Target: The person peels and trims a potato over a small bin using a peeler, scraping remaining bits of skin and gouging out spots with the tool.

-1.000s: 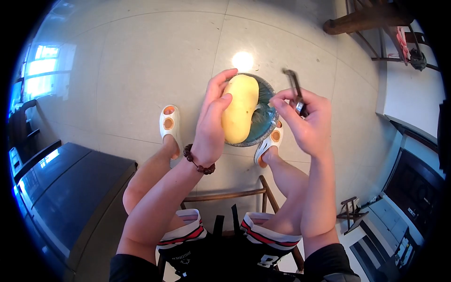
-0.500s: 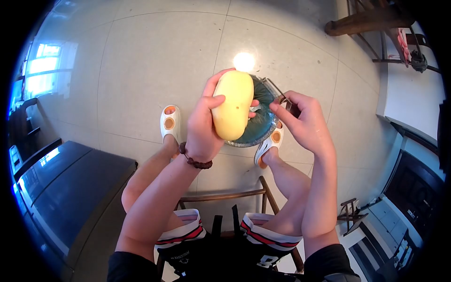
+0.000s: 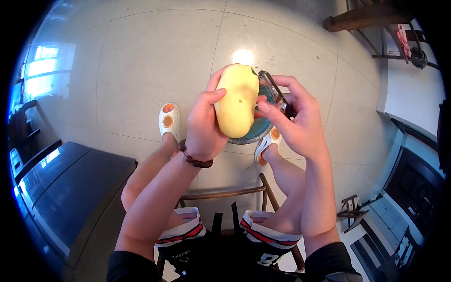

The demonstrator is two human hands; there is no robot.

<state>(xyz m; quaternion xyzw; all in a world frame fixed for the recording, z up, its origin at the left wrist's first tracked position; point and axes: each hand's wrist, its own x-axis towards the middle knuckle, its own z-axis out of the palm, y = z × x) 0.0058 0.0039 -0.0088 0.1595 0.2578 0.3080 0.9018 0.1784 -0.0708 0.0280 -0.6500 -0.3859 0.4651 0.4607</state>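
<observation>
A smooth, pale yellow oblong vegetable (image 3: pixel 237 101) is held nearly upright, with a small brown spot on its side and a dark mark at its top right. My left hand (image 3: pixel 205 124) wraps round its left side, thumb on the front, fingertips showing at its right edge. In my right hand (image 3: pixel 300 122) is a metal peeler (image 3: pixel 273 94) with a dark handle, its head close to the vegetable's upper right side. Below them, partly hidden, stands a round bin (image 3: pixel 256 134) with a dark green liner.
White sandals (image 3: pixel 169 121) are on the tiled floor (image 3: pixel 150 61) beside the bin. A wooden stool or chair bar (image 3: pixel 221 193) lies between my legs. A dark glossy table (image 3: pixel 75 188) stands at left, wooden furniture (image 3: pixel 366 19) at upper right.
My right hand has moved up and left, bringing the peeler close to the vegetable. The vegetable has shifted slightly up and turned a little, and the dark mark near its top now shows.
</observation>
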